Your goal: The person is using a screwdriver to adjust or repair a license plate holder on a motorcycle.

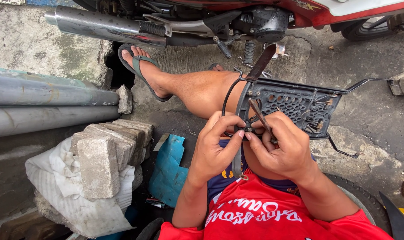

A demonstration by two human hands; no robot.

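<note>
Head view, person seated on the ground, one leg stretched toward 12 o'clock with a green flip-flop (137, 66) on the foot. Black perforated plastic panel (295, 106) rests on the knee, center frame, slightly toward 2 o'clock from the hands; thin wire hooks stick out of it at 3 and 9 o'clock. Left hand (215, 146) grasps the panel's lower left corner, thumb and fingers pinched on the edge. Right hand (284, 149) is closed around a slim rusty metal tool (259, 116), whose tip points toward 11 o'clock and touches the panel's face. Hands just beside each other, fingertips nearly meeting. Dark strap (262, 62) runs up from the panel at 12 o'clock. Motorbike (264, 20) across the top, chrome exhaust pipe (104, 26) at 11 o'clock. Grey pipes (46, 104) at 9 o'clock, stack of concrete blocks (106, 153) on a white sack (55, 186) at 8 o'clock, blue sheet scrap (168, 171) near the left forearm. Red shirt (259, 213) at 6 o'clock.
</note>
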